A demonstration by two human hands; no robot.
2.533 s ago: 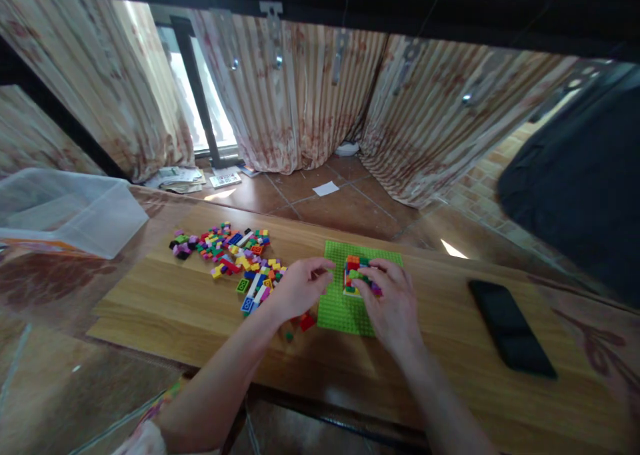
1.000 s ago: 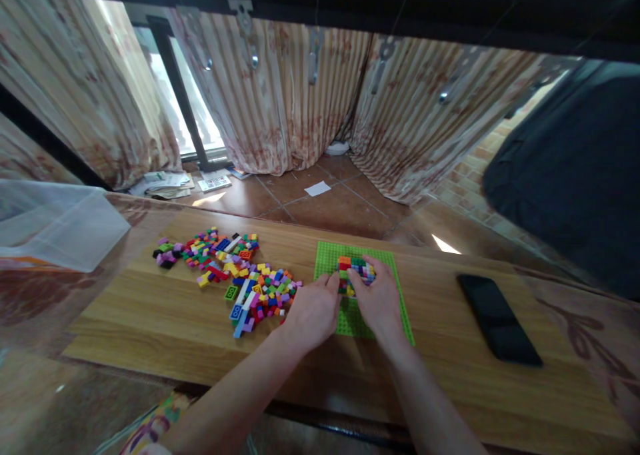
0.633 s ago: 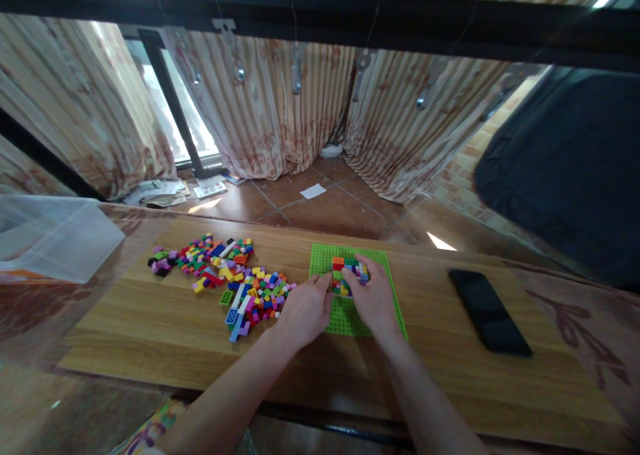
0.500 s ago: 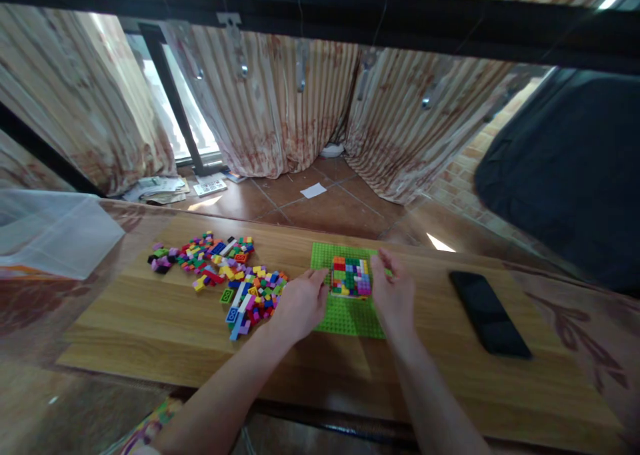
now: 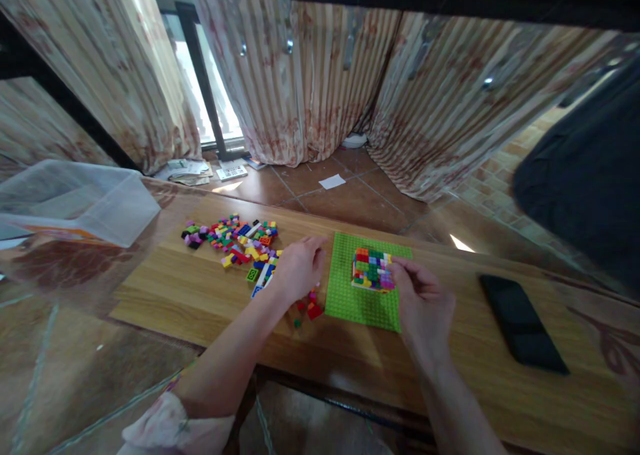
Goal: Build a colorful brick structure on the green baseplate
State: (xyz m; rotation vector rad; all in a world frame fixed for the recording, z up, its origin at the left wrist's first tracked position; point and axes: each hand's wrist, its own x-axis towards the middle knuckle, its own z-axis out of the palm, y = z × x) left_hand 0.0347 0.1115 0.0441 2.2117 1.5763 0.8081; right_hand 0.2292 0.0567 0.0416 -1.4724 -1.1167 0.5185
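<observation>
A small block of many-coloured bricks stands on a green baseplate on the wooden board. My right hand is at the block's right side, with thumb and bent fingers pinching its edge. My left hand lies palm down just left of the baseplate, over the near end of a pile of loose coloured bricks. Its fingers are loosely stretched toward the plate and I see nothing in them. A few red bricks lie beside its wrist.
A black phone lies on the board to the right. A clear plastic tub sits at the far left. A dark cloth hangs at the right. Striped curtains and a tiled floor lie beyond the table's far edge.
My left hand left the block and moved left to the edge of the loose pile. My right hand slid to the block's right side. The view shifted, so everything sits further right.
</observation>
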